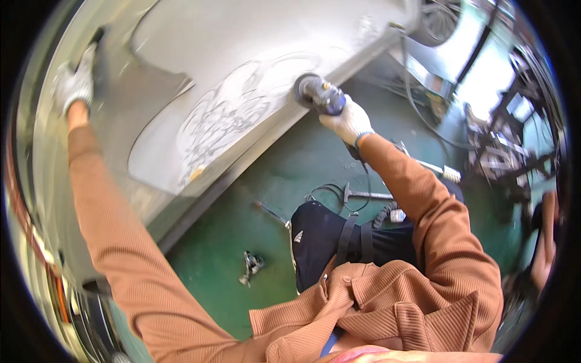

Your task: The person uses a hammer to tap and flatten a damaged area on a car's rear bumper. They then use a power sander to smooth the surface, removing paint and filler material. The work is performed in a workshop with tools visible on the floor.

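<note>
the gloved left hand (74, 85) is lying flat, seemingly bracing, on the grey metal panel (181, 78). the gloved right hand (348, 123) is gripping the angle grinder (319, 95), its long axis pointing up-left, disc against the panel's lower edge.

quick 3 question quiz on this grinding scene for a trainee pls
1. True or false: the right hand holds the angle grinder against the grey metal panel.
2. Where is the left hand? A) on the green floor B) on the panel's far edge C) on the grinder
3. Fill in: both hands wear white ____.

Key: 1 true; 2 B; 3 gloves
</note>
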The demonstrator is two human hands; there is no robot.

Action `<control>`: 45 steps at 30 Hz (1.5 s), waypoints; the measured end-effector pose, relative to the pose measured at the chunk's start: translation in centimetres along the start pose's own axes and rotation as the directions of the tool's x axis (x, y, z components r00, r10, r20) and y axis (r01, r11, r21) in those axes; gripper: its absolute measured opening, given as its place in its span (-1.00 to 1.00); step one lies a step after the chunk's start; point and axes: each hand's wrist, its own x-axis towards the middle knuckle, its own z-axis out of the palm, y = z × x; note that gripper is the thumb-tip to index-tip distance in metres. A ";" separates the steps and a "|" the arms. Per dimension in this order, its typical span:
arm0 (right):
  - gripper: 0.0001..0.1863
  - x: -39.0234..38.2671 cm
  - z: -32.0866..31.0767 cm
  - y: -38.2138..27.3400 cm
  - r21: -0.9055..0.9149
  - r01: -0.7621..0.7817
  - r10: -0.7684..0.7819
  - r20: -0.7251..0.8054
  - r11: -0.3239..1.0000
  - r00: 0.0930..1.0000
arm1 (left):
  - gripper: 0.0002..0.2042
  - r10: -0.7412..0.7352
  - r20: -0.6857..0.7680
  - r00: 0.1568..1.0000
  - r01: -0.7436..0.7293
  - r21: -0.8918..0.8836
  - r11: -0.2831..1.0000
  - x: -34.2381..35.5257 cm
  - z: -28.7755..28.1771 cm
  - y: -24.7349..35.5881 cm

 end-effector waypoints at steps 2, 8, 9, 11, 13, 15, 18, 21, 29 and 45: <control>-0.28 -0.3 0.4 -0.6 -0.066 0.097 -0.090 0.101 0.993 0.991 | 0.11 0.015 -0.005 1.000 -0.015 -0.012 1.000 0.7 -0.3 0.4; -0.30 4.4 -2.0 5.3 0.244 0.047 -0.014 -0.134 0.969 0.991 | 0.09 0.006 -0.004 1.000 -0.006 0.029 1.000 -1.0 -1.1 0.4; -0.33 4.6 -2.8 5.6 0.297 -0.062 0.090 -0.084 0.953 0.992 | 0.08 0.023 -0.056 0.998 -0.020 0.064 0.998 -0.8 -1.4 -1.3; -0.35 4.9 -5.2 7.9 0.377 -0.060 0.104 -0.096 0.924 0.990 | 0.04 -0.004 -0.137 0.991 0.003 -0.002 1.000 -2.6 -1.6 -0.1; -0.45 4.4 -6.6 10.7 0.579 -0.050 0.174 -0.160 0.814 0.972 | -0.05 -0.006 -0.233 0.973 -0.050 -0.233 0.971 -7.0 -3.4 4.8; -0.52 5.4 -8.7 13.6 0.650 -0.069 0.235 -0.173 0.757 0.956 | -0.05 0.151 -0.309 0.939 -0.260 -0.350 0.900 -18.2 2.9 10.8; -0.58 6.4 -8.1 14.9 0.714 -0.054 0.241 -0.163 0.698 0.957 | 0.08 0.585 0.017 0.811 -0.568 -0.220 0.793 -29.7 7.3 15.9; -0.63 5.5 -7.6 13.1 0.747 -0.056 0.248 -0.148 0.662 0.958 | 0.07 0.603 0.190 0.775 -0.573 -0.192 0.797 -32.2 8.9 19.6; -0.57 5.0 -7.3 12.9 0.794 -0.103 0.343 -0.139 0.600 0.929 | -0.02 0.661 -0.017 0.750 -0.647 -0.230 0.727 -27.1 7.0 30.9; -0.68 3.5 -6.8 11.4 0.786 -0.088 0.289 -0.118 0.612 0.950 | -0.06 0.772 0.164 0.614 -0.723 -0.274 0.634 -33.3 9.9 20.6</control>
